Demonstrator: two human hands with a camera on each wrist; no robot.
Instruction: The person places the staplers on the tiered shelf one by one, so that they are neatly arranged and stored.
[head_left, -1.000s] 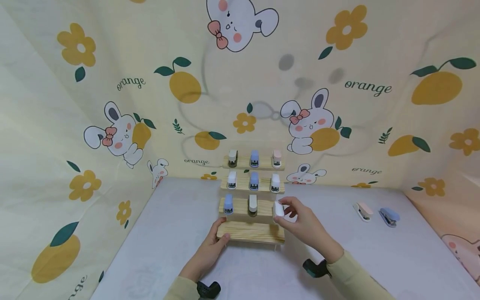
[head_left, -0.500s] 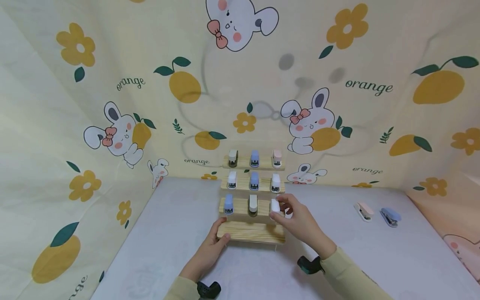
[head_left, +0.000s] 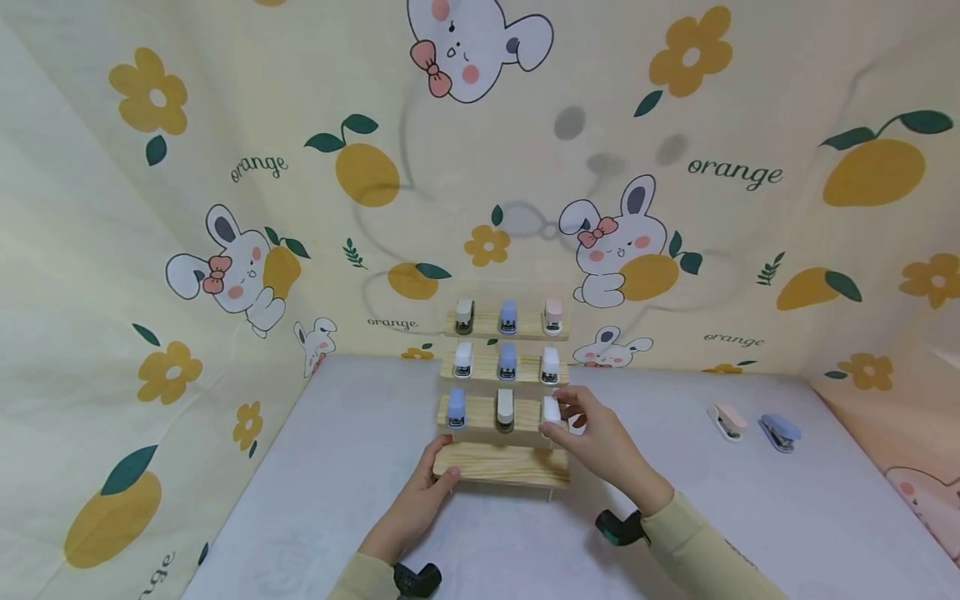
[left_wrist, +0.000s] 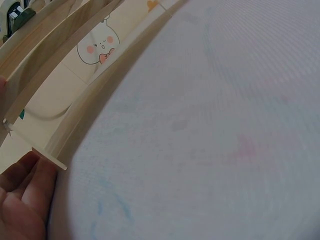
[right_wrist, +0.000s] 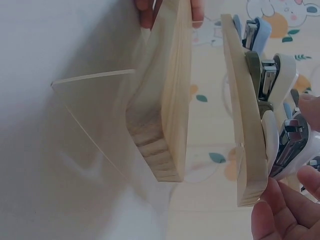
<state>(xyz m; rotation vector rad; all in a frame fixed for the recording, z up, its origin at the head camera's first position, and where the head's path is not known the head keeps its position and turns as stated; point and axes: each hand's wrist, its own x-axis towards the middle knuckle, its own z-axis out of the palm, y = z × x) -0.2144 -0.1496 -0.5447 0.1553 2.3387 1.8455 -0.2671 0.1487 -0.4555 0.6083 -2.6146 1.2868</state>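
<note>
A white stapler (head_left: 551, 409) stands at the right end of the second wooden shelf from the front, pinched between the thumb and fingers of my right hand (head_left: 602, 442). In the right wrist view the stapler's metal mouth (right_wrist: 291, 138) faces out, its base on the shelf edge. My left hand (head_left: 417, 503) grips the left end of the lowest shelf (head_left: 502, 465), thumb on top. On the held stapler's shelf also stand a grey-white stapler (head_left: 505, 408) and a blue stapler (head_left: 456, 407).
Two shelves behind bear several staplers, including a pink one (head_left: 552, 316) and a blue one (head_left: 507, 362). A pink-and-white stapler (head_left: 727, 422) and another blue stapler (head_left: 781, 432) lie on the white table at right. Clear side supports (right_wrist: 95, 77) hold the stand up.
My right hand has moved slightly left with the white stapler, from the shelf's outer edge onto its right end. The left hand stays where it was.
</note>
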